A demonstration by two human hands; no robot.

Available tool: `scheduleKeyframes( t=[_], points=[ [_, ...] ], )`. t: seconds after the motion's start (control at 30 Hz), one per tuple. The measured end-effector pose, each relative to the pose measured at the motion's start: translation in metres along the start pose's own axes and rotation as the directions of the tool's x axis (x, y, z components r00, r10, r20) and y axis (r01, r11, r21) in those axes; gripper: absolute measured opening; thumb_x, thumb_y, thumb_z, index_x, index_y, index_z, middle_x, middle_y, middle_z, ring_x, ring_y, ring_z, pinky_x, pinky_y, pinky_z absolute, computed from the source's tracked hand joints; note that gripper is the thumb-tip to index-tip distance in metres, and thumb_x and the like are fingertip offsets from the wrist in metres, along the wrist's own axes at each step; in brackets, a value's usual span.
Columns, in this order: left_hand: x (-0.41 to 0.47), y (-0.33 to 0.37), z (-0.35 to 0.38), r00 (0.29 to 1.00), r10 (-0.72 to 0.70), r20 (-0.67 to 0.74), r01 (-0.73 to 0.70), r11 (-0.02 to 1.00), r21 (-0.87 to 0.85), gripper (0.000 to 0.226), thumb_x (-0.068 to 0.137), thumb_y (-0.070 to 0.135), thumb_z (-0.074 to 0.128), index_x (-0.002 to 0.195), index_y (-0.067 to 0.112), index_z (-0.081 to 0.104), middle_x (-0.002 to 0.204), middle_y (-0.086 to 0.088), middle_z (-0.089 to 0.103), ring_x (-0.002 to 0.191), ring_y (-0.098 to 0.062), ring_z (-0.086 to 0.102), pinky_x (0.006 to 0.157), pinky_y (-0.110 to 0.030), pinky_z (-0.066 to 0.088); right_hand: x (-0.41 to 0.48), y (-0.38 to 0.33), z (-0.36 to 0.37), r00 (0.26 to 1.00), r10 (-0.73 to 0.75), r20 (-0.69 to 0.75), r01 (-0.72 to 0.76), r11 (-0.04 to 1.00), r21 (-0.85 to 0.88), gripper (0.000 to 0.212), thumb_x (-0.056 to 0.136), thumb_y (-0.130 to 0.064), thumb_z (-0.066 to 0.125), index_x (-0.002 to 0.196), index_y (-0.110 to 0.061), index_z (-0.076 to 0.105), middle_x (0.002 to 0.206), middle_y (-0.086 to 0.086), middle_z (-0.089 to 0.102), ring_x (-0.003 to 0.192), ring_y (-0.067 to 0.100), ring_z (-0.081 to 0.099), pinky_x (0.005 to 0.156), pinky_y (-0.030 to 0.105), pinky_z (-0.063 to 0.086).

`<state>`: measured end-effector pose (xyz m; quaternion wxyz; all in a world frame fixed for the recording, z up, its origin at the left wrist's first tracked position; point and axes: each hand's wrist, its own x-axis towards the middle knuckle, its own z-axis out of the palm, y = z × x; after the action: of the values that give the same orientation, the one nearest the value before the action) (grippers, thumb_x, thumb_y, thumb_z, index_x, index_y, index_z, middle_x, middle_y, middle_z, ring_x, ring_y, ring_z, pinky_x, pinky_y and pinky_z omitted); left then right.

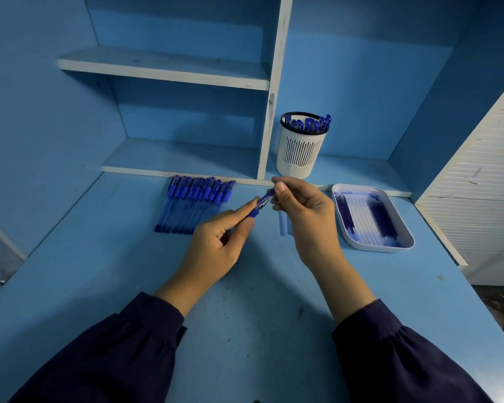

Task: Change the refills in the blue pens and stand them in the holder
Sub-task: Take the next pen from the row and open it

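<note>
Fingers (246, 226) of the left hand (216, 245) and right hand (303, 216) are pinching one blue pen (263, 199) before the holder (300, 152); slipping could drop parts.

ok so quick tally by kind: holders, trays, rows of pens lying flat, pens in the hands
pen holder: 1
tray: 1
row of pens lying on the desk: 1
pen held between left hand and right hand: 1
total: 4
</note>
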<state>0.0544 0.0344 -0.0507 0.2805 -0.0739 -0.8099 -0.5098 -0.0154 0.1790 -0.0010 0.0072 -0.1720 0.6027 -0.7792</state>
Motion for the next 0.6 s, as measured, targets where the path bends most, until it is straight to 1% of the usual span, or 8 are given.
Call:
scheduleKeyframes(
  t=[0.07,0.13,0.2,0.27,0.33,0.43,0.53,0.6],
  points=[
    [0.0,0.0,-0.001,0.999,-0.022,-0.04,0.023,1.0,0.018,0.035,0.098,0.028,0.054,0.133,0.031,0.057,0.078,-0.009,0.06,0.054,-0.011,0.039,0.05,-0.023,0.037,0.003,0.001,-0.004,0.997,0.048,-0.062,-0.043,0.995,0.086,0.014,0.091,-0.005,0.061,0.102,-0.008,0.069,0.077,0.003,0.071,0.07,0.011,0.064,0.07,0.02,0.052],
    [0.001,-0.001,-0.001,0.996,-0.044,-0.078,0.046,0.999,0.021,0.035,0.098,0.026,0.053,0.132,0.028,0.058,0.084,0.004,0.06,0.053,-0.008,0.035,0.052,-0.016,0.033,0.005,0.003,-0.008,0.99,0.106,-0.095,-0.097,0.991,0.098,0.013,0.093,-0.006,0.059,0.102,-0.008,0.069,0.078,0.004,0.071,0.071,0.011,0.065,0.071,0.019,0.053],
    [0.002,-0.003,-0.003,0.992,-0.047,-0.121,0.052,0.998,0.042,0.035,0.097,0.025,0.054,0.131,0.029,0.06,0.09,0.013,0.058,0.053,-0.01,0.036,0.054,-0.016,0.035,0.004,0.007,-0.011,0.986,0.15,-0.067,-0.15,0.989,0.018,0.015,0.094,-0.005,0.059,0.104,-0.005,0.069,0.081,0.009,0.07,0.073,0.012,0.065,0.074,0.02,0.055],
    [0.003,-0.004,-0.005,0.987,-0.056,-0.149,0.066,0.996,0.065,0.033,0.096,0.027,0.058,0.128,0.033,0.061,0.097,0.015,0.06,0.054,-0.012,0.04,0.055,-0.019,0.04,0.001,0.012,-0.011,0.985,0.173,-0.013,-0.173,0.974,-0.147,0.015,0.092,-0.005,0.061,0.104,-0.005,0.07,0.082,0.01,0.071,0.074,0.014,0.068,0.076,0.022,0.056],
    [0.004,-0.004,-0.008,0.985,-0.089,-0.147,0.096,0.995,0.04,0.03,0.096,0.026,0.063,0.123,0.038,0.063,0.101,0.017,0.063,0.054,-0.014,0.05,0.057,-0.029,0.05,-0.002,0.018,-0.008,0.989,0.137,0.047,-0.104,0.897,-0.429,0.012,0.09,-0.012,0.067,0.098,-0.01,0.074,0.081,0.005,0.073,0.074,0.012,0.067,0.075,0.017,0.053],
    [0.004,-0.002,-0.011,0.978,-0.128,-0.166,0.131,0.991,0.007,0.03,0.093,0.023,0.066,0.117,0.042,0.065,0.108,0.015,0.068,0.06,-0.015,0.064,0.066,-0.035,0.056,-0.008,0.026,-0.004,0.984,0.067,0.167,0.078,0.676,-0.732,0.013,0.086,-0.02,0.071,0.095,-0.013,0.076,0.086,-0.004,0.071,0.078,0.006,0.062,0.07,0.002,0.041],
    [0.004,-0.005,-0.013,0.973,-0.106,-0.204,0.118,0.992,0.05,0.03,0.091,0.025,0.069,0.112,0.045,0.066,0.107,0.014,0.071,0.072,-0.012,0.067,0.069,-0.03,0.054,-0.012,0.033,-0.004,0.959,0.033,0.281,0.221,0.532,-0.817,0.02,0.086,-0.021,0.071,0.103,-0.009,0.074,0.096,0.007,0.07,0.086,0.018,0.062,0.073,0.006,0.038],
    [0.005,-0.008,-0.013,0.97,-0.103,-0.222,0.122,0.99,0.076,0.029,0.09,0.026,0.071,0.11,0.047,0.066,0.104,0.014,0.072,0.078,-0.006,0.064,0.069,-0.021,0.048,-0.012,0.032,-0.004,0.968,0.017,0.251,0.199,0.56,-0.805,0.023,0.089,-0.024,0.068,0.106,-0.009,0.073,0.097,0.007,0.07,0.086,0.017,0.063,0.079,0.015,0.044]
  ],
)
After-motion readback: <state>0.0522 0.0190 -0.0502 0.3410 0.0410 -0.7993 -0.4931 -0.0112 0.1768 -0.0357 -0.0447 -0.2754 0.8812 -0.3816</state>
